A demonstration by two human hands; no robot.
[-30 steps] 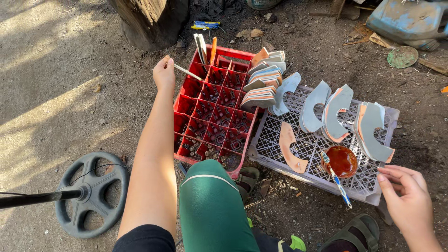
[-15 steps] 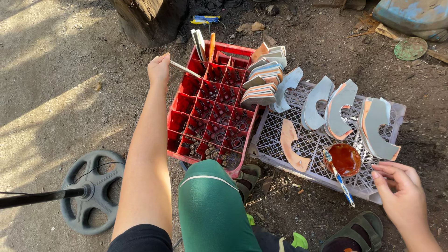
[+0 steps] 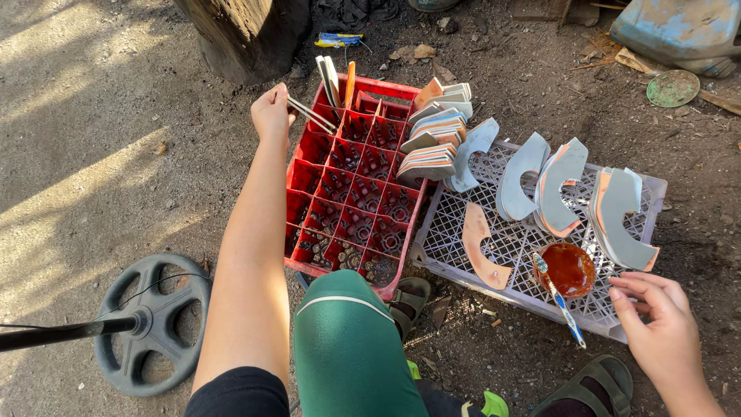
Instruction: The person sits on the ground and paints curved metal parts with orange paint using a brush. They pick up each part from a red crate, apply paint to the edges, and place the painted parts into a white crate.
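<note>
My left hand (image 3: 272, 113) is stretched out to the far left corner of a red bottle crate (image 3: 356, 184) and grips thin flat metal strips (image 3: 312, 116) that lie across the crate's edge. More strips (image 3: 332, 79) stand upright in the crate's back corner. My right hand (image 3: 658, 328) hovers with fingers apart at the near right corner of a grey mesh crate (image 3: 515, 249), holding nothing. Just left of it sits a small bowl of red-orange paste (image 3: 569, 268) with a blue-handled brush (image 3: 557, 299) leaning out of it. One curved orange-faced piece (image 3: 480, 249) lies flat on the mesh.
Several curved grey and orange pieces (image 3: 557, 189) stand on the mesh crate, and stacks (image 3: 434, 143) rest on the red crate. A black wheel on a rod (image 3: 150, 323) lies at lower left. A tree trunk (image 3: 247, 35) stands behind. My green-clad knee (image 3: 349, 351) is below.
My left hand has shifted slightly left along the crate corner with the strips. The right hand stays near the mesh crate's corner; the view has tilted a little.
</note>
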